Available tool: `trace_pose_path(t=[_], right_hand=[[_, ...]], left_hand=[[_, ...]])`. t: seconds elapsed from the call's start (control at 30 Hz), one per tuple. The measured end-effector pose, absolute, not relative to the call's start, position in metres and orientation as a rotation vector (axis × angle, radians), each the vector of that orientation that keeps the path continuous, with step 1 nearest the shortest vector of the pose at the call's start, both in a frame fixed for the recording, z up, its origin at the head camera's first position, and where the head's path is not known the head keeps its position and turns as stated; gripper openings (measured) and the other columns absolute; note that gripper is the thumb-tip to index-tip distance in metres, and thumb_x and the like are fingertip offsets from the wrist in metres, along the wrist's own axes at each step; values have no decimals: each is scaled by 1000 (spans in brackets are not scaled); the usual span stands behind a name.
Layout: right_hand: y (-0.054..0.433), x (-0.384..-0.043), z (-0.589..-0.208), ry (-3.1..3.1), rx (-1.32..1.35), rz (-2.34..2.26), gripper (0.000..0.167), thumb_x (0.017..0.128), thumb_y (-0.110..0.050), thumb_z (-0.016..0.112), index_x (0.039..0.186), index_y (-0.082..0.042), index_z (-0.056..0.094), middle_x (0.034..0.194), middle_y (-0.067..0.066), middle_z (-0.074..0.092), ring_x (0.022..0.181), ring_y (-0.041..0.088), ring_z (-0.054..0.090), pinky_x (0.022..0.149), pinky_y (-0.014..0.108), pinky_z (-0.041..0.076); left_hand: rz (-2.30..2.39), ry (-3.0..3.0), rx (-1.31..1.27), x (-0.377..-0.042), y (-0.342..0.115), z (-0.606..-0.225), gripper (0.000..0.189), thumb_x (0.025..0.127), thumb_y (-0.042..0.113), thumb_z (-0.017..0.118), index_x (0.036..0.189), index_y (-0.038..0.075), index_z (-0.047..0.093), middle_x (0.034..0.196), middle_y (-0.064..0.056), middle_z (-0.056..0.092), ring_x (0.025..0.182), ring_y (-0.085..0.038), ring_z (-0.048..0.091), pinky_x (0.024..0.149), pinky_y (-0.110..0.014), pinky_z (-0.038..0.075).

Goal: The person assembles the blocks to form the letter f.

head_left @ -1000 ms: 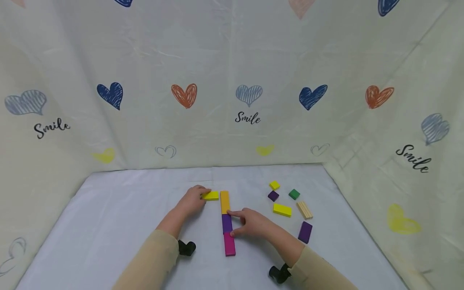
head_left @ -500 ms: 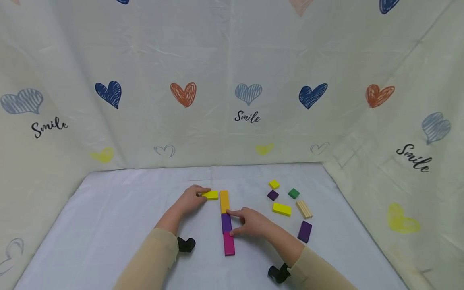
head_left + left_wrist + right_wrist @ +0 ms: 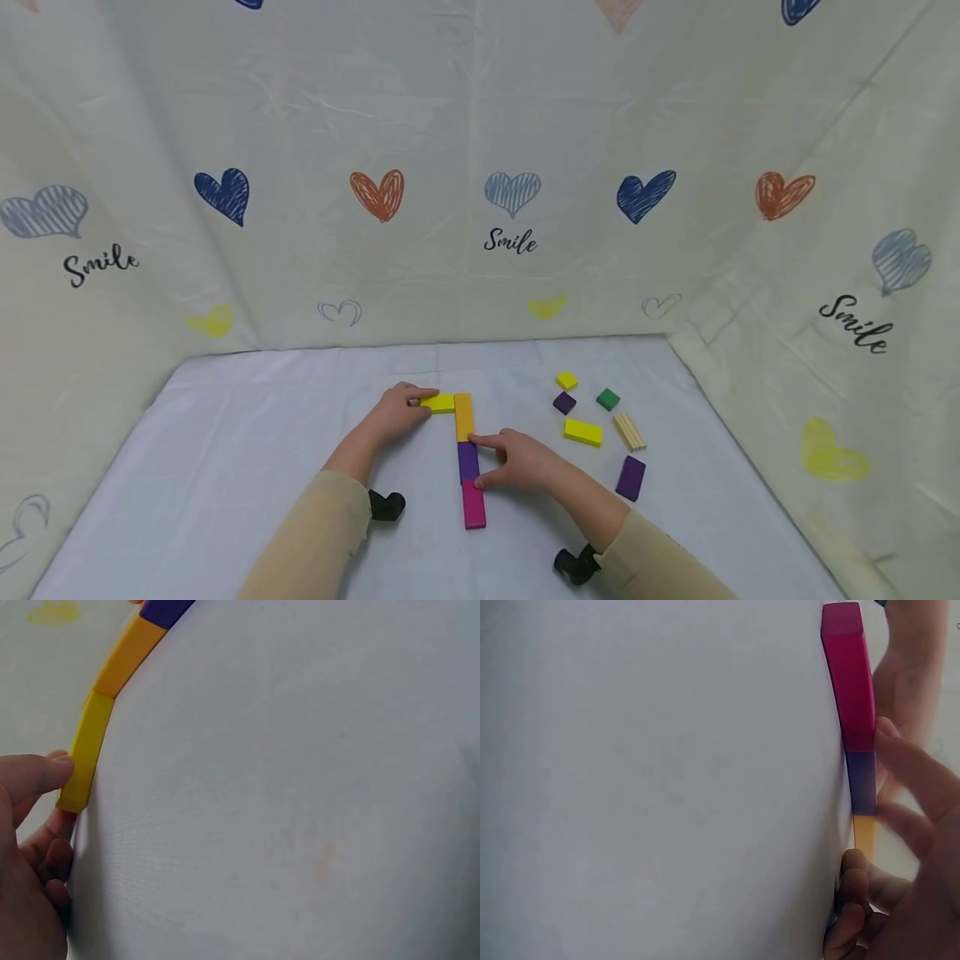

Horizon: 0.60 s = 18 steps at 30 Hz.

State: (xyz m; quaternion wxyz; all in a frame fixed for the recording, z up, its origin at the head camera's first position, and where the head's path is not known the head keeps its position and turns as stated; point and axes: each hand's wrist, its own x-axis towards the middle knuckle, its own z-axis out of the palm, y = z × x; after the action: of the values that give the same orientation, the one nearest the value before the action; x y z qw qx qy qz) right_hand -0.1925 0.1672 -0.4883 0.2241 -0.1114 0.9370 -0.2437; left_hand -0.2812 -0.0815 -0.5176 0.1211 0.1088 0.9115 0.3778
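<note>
My left hand (image 3: 394,414) pinches a yellow block (image 3: 442,403) between thumb and fingers. Its right end meets the side of an orange block (image 3: 464,417) near that block's far end. From the orange block a row runs toward me: a purple block (image 3: 468,461), then a magenta block (image 3: 474,505), end to end. Thumb and index finger of my right hand (image 3: 525,462) are stretched out and touch the row's right side. The index rests by the orange-purple joint, the thumb by the purple-magenta one. In the right wrist view the other right fingers are curled.
Loose pieces lie on the white cloth to the right: a small yellow block (image 3: 567,380), a small dark purple block (image 3: 565,402), a green block (image 3: 608,399), a longer yellow block (image 3: 582,432), thin wooden sticks (image 3: 629,432) and a purple block (image 3: 631,477). A heart-printed curtain (image 3: 435,275) stands behind.
My left hand has slid the yellow block slightly right, closing the small gap to the orange block. The right hand and the row stay in place.
</note>
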Motion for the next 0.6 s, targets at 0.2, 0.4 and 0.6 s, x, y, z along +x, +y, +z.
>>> trace_pose_path(t=[0.2, 0.4, 0.6], right_hand=[[167, -193, -489, 2588, -306, -663, 75, 76, -43, 84, 144, -39, 51, 91, -1, 53, 84, 16, 51, 72, 32, 50], [166, -193, -489, 2594, -317, -653, 76, 76, -43, 84, 144, -39, 51, 89, -1, 53, 82, 16, 51, 70, 31, 49], [167, -192, -488, 2600, -324, -652, 77, 77, -44, 83, 146, -39, 49, 88, -1, 53, 82, 16, 51, 69, 30, 49]], left_hand=[[1097, 2670, 312, -283, -81, -519, 36, 95, 21, 65, 131, 27, 67, 132, -11, 54, 118, -31, 50, 101, -51, 42], [1088, 2684, 313, -284, -81, -520, 35, 95, 21, 65, 130, 27, 68, 129, -10, 56, 115, -30, 51, 99, -50, 43], [1076, 2683, 312, -284, -80, -519, 35, 95, 19, 65, 129, 27, 69, 126, -10, 56, 111, -30, 50, 97, -48, 44]])
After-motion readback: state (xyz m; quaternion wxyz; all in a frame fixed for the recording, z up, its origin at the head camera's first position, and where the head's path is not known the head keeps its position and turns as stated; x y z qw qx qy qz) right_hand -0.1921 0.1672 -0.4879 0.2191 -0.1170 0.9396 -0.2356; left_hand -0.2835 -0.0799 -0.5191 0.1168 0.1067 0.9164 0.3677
